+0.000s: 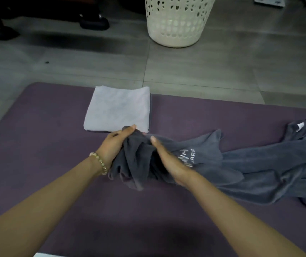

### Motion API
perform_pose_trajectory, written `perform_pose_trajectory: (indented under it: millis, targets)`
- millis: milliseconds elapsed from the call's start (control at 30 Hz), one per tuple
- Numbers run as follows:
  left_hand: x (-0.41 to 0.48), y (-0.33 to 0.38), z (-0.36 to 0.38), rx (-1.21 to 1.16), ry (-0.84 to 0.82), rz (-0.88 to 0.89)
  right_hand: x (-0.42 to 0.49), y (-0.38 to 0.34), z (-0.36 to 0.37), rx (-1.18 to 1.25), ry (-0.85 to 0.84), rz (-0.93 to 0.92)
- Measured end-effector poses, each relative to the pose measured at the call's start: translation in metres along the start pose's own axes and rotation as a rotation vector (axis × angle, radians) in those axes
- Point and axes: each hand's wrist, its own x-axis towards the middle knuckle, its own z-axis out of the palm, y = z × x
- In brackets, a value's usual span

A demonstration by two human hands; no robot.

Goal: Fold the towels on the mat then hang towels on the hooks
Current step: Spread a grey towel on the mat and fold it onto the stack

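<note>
Head view: left hand (117, 143) gripped the bunched end of the grey towel (241, 164), right hand (169, 160) lay flat against it, fingers straight. Towel sprawled rightward on the mat (46, 145). Risk: spreading it could clip the folded towel (118, 108) just beyond.

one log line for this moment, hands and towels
step: fold | left hand: grips bunched end of grey towel | right hand: flat against same towel | pale towel: folded, on mat
</note>
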Motion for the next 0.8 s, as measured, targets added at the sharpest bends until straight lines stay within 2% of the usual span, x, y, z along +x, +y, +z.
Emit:
perform_pose_trajectory:
  millis: [67,133,267,333,400,500,567,633,800]
  targets:
    - [-0.005,0.015,-0.011,-0.007,0.111,0.134,0.005,-0.018,0.034,0.058,-0.129,-0.029]
    - [-0.010,0.037,-0.030,-0.012,0.177,0.291,0.007,-0.039,0.058,0.109,-0.181,-0.097]
    - [-0.021,0.065,-0.072,-0.085,0.183,0.444,0.012,-0.066,0.072,0.223,-0.271,-0.223]
    - [-0.016,0.057,-0.074,-0.019,0.167,0.393,0.013,-0.058,0.066,0.221,-0.271,-0.190]
    - [-0.001,0.022,-0.066,0.081,0.142,0.226,0.013,-0.038,0.059,0.131,-0.214,-0.089]
    - [0.025,-0.050,-0.043,0.448,0.019,-0.059,0.016,0.001,0.029,-0.099,0.011,0.000]
    - [0.041,-0.076,-0.032,0.585,0.017,-0.085,0.014,0.024,-0.003,-0.196,0.166,0.004]
    - [0.050,-0.076,-0.024,0.583,0.104,0.015,0.007,0.040,-0.035,-0.238,0.233,-0.001]
    - [0.066,-0.062,0.023,0.905,0.049,0.464,-0.015,0.054,-0.106,-0.526,0.240,0.032]
